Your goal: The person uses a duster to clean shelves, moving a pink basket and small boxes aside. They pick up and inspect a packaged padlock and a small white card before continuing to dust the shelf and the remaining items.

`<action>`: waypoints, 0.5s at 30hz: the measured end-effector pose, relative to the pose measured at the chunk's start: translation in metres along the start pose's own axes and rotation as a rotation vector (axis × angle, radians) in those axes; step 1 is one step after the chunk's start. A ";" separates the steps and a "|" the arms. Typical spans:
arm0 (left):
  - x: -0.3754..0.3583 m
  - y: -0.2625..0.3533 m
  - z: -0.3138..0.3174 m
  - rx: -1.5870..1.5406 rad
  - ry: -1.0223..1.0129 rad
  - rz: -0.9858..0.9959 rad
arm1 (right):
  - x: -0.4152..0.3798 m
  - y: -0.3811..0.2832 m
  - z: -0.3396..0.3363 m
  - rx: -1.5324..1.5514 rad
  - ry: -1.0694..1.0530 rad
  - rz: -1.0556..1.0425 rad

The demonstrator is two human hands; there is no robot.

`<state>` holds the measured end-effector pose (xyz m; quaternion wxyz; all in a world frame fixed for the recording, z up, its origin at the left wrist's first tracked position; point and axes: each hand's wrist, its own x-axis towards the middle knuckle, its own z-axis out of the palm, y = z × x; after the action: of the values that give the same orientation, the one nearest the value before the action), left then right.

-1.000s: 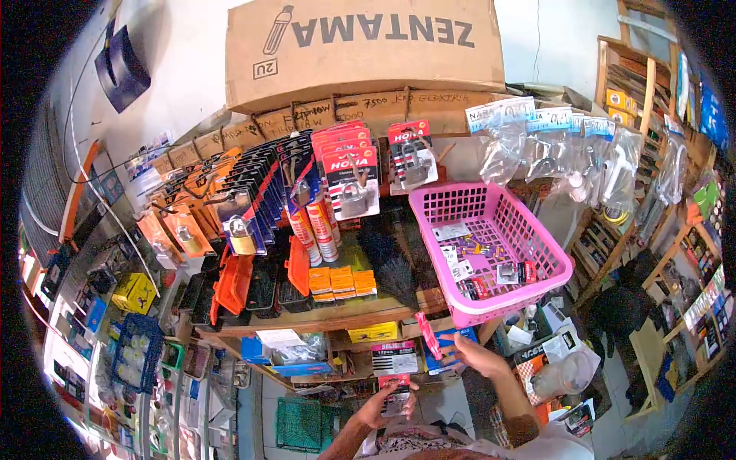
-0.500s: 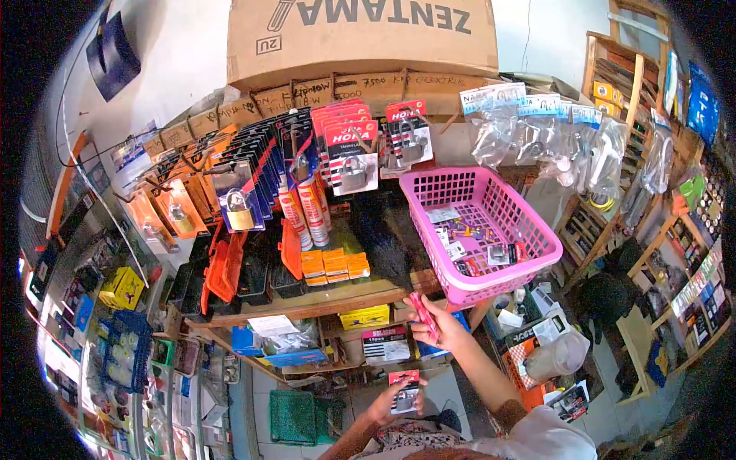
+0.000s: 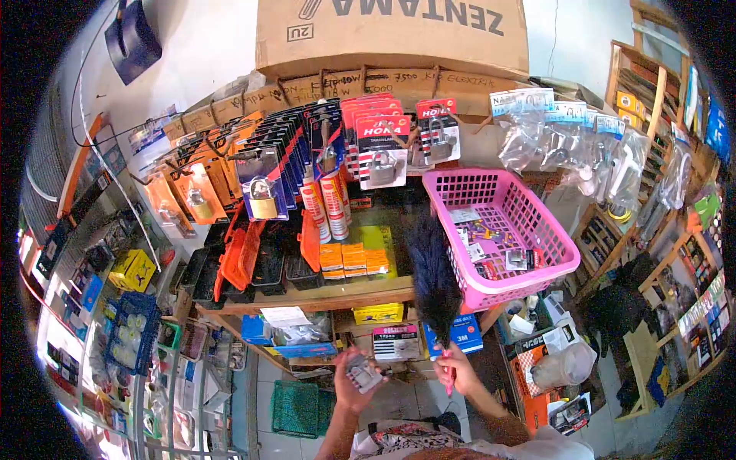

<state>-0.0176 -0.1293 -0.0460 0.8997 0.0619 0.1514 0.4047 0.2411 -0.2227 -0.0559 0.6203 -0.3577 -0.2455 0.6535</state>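
My right hand is closed around the pink handle of a dark feather duster. Its feathers point up and away, beside the near left side of the pink basket. In my left hand is a small carded padlock pack, somewhat smeared by motion. Inside the basket lie small coloured pieces and a few more packs. Carded padlocks hang in rows above the shelf, and small orange boxes stand on it.
Black bins with orange lids stand left on the shelf. Below are a yellow box, a blue box marked 3M and a green crate. Bagged fittings hang at the right. A large cardboard box sits above.
My right hand has moved lower and nearer, and the duster now shows clearly against the shelf edge. My left hand has risen leftward with the padlock pack. The view has shifted slightly.
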 end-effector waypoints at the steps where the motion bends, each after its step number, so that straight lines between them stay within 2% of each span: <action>1: 0.002 0.004 -0.001 -0.030 -0.011 0.029 | -0.009 0.005 -0.003 -0.044 0.050 -0.012; 3: 0.004 0.011 -0.001 -0.008 -0.005 0.093 | -0.024 0.023 -0.010 -0.214 0.182 -0.051; 6: 0.007 0.019 0.003 -0.033 0.012 0.144 | -0.051 0.033 -0.019 -0.347 0.132 0.069; 9: 0.012 0.022 0.019 -0.042 -0.019 0.177 | -0.067 0.047 -0.029 -0.471 -0.053 0.107; 12: 0.025 0.027 0.013 -0.023 0.347 0.274 | -0.081 0.046 -0.003 -0.604 -0.050 0.162; 13: 0.036 0.027 0.014 0.024 -0.268 0.285 | -0.081 0.049 -0.010 -0.683 -0.143 0.251; 15: 0.051 0.013 -0.029 0.517 -0.104 0.549 | -0.079 0.044 -0.003 -0.899 -0.214 0.209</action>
<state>-0.0039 -0.0827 -0.0824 0.7190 0.3455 0.1804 0.5754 0.2136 -0.3055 -0.0788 0.3060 -0.5441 -0.5291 0.5748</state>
